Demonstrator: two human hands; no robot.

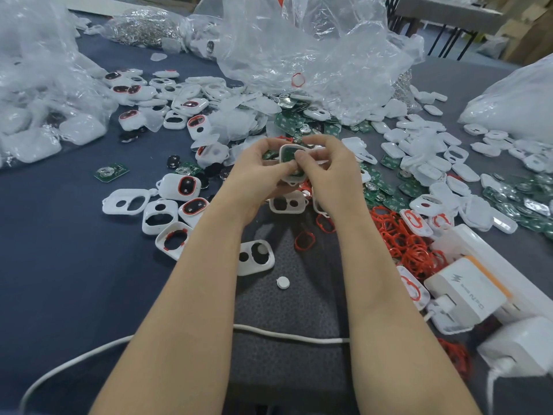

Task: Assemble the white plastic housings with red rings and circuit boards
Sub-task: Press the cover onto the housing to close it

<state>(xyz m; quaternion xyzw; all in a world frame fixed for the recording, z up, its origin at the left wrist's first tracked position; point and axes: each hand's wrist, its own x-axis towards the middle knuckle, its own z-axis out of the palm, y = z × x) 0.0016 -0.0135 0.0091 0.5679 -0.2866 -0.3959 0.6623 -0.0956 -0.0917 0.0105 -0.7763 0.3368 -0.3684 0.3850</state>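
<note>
I see my left hand [257,170] and right hand [333,175] lifted over the table [59,259], both pinching one white housing [288,175] with a green board [288,153] sitting in its open face. Loose red rings [402,239] lie heaped to the right, near a white charger [466,292]. Spare housings [179,187], some ringed in red, lie to the left. Clear bags [299,49] slump behind. A white cable [284,335] crosses under my forearms.

A dark blue cloth [59,265] covers the left of the worktop, a grey cloth [466,73] the right, and behind stands a long table [443,10] (black metal legs) beside brown cardboard boxes [529,34].
</note>
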